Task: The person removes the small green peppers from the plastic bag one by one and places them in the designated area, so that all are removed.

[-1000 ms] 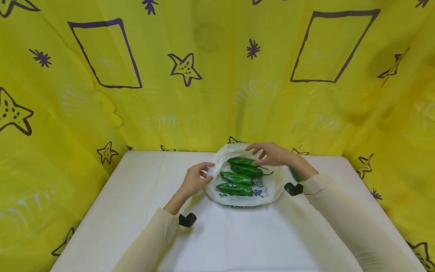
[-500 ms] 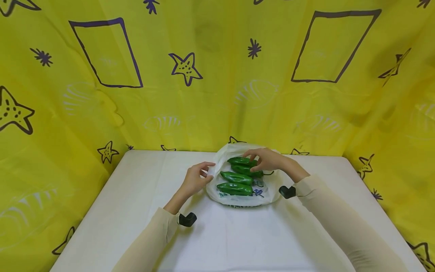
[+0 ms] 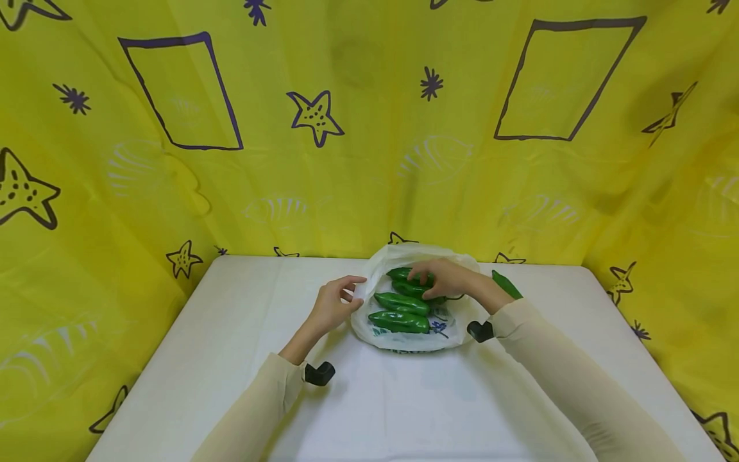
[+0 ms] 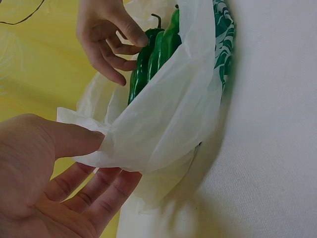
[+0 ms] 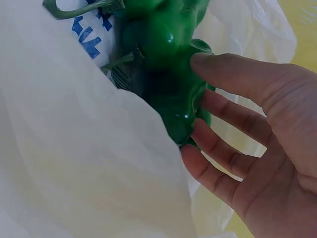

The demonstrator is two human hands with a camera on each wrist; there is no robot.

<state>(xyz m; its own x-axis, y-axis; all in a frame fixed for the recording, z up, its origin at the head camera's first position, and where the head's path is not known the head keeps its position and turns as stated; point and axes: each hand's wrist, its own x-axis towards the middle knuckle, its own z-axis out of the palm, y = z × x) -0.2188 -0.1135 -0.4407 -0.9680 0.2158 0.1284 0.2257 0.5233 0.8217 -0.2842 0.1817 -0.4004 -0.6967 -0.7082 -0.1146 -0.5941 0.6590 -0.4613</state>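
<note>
Step looked like sorting peppers [image 3: 402, 303], four showing in the open bag [image 4: 168, 109] on the desk [image 3: 369, 398]. Left hand [image 3: 331, 305] pinched the rim; right hand [image 3: 447, 279] had fingers curved at the far pair, couldn't tell if gripped. Next move likely called for a firm hold clear of the plastic. Hand hid far stem ends; sleeve [image 3: 554, 350] cut off a loose pepper [image 3: 505, 284] outside.

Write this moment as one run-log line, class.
left hand: grips edge of white bag | right hand: at green peppers inside, grip unclear | loose pepper: right of bag, partly hidden
</note>
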